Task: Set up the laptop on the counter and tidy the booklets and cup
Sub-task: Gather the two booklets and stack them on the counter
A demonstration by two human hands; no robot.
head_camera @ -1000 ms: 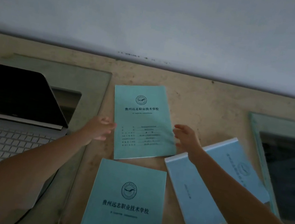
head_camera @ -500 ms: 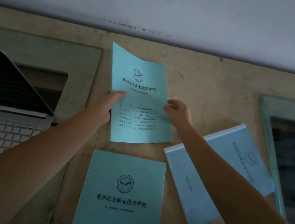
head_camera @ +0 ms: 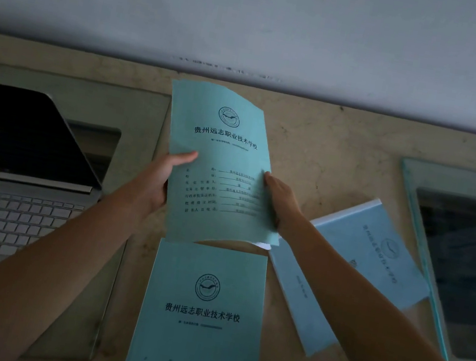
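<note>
Now both hands, left hand (head_camera: 157, 179) and right hand (head_camera: 280, 199), pinching side edges of teal booklet (head_camera: 218, 158), raised above counter (head_camera: 327, 164).

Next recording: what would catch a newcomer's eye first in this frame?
The teal booklet held up at centre, its top curling, is gripped at its side edges by the left hand and right hand. Below it a matching booklet lies flat on the counter, with a paler blue booklet angled to its right. An open laptop with a dark screen sits at far left.
</note>
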